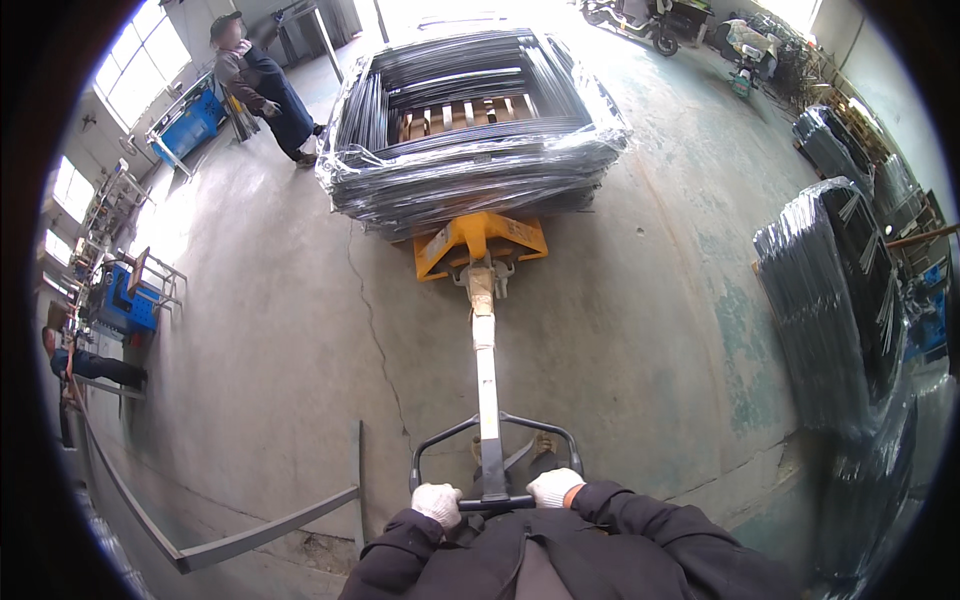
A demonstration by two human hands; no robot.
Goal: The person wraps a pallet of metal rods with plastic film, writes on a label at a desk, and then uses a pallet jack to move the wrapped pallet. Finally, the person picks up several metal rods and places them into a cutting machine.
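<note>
Both of my hands wear white gloves and grip the black loop handle [572, 440] of a pallet jack. My left hand [437, 503] is closed round the left end of its lower bar. On the right end, my right hand [553, 488] is closed the same way. A pale shaft [486, 375] runs from the handle to the jack's yellow body [483, 240]. Beyond it rests a square stack of dark metal frames [465, 180], wrapped in clear film. Wooden slats [445, 118] of a pallet show through the stack's open middle.
More film-wrapped stacks [830, 290] line the right side. A grey metal bar frame [270, 530] stands at the lower left. One person [262, 90] is at the far left, another [95, 368] near blue machinery [130, 300]. A scooter [640, 25] is parked far right. Concrete floor [650, 330] lies between.
</note>
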